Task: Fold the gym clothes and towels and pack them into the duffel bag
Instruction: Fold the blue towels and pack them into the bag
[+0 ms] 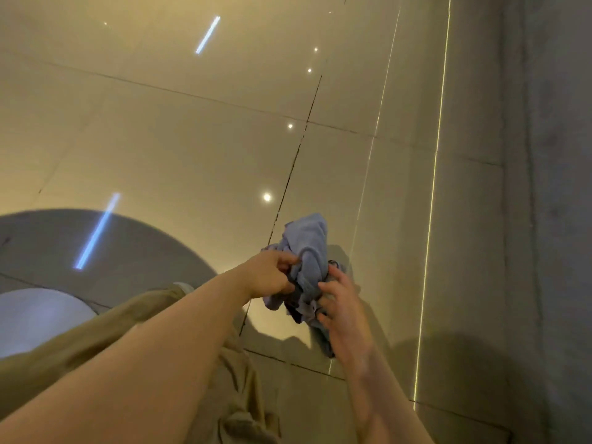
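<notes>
Head view, looking down at glossy tiled floor (179, 149) with dark grout lines and bright ceiling-light reflections.

Both my arms reach forward; a crumpled pale blue cloth (307, 251) is bunched between the two hands, held above the floor, not resting on it. Cannot tell whether it is a towel or a garment. No folded shape: the fabric is twisted and wadded, one lobe sticking up above the hands, a tail hanging down by my right wrist.

Left hand (272, 277): fingers curled in, thumb and fingertips pinching a fold on the cloth's left side.

Right hand (342, 302): fingers bent and a little spread, pressed into the bundle's right and lower side; it grips the cloth from that side.

Below my left arm, a leg in khaki trousers (105, 334). At lower left, a round grey shape (48, 245) with a whitish patch inside; what it is I cannot tell. Grey wall (551, 187) along the right edge.
</notes>
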Available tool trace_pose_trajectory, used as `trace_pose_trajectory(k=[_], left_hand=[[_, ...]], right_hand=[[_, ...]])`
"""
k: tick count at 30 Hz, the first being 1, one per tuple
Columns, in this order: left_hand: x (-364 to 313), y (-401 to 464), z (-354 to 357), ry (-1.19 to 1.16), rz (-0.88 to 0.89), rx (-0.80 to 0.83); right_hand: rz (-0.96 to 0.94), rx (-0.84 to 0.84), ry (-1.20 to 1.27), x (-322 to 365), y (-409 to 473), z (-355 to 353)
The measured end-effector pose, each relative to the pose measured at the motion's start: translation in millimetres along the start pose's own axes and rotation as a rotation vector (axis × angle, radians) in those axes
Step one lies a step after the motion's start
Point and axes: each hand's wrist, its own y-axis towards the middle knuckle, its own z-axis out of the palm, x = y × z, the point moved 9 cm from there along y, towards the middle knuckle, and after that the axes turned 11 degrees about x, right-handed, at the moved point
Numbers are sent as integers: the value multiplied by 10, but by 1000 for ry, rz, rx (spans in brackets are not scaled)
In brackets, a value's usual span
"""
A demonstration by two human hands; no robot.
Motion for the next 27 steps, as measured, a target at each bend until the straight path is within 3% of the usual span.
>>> trace_pose_trajectory(k=[8,11,15,21,27], left_hand=[[-718,-1232,-90,-259,252,-316],[-1073,-1964,-345,-260,362,-503],[-1364,-3232,-709,-251,508,-811],[-1163,-5065,-862,-339,717,-1189],[-367,-6636,-853,-458,793,-1449]], right_hand=[[-327,147,-149,960,-880,534],[-499,224,-274,1514,-1294,1024],[-684,465,-276,2085,-2027,2003],[-856,749,-404,2354,-3166,3524],[-908,981,-534,1904,-4100,5061]])
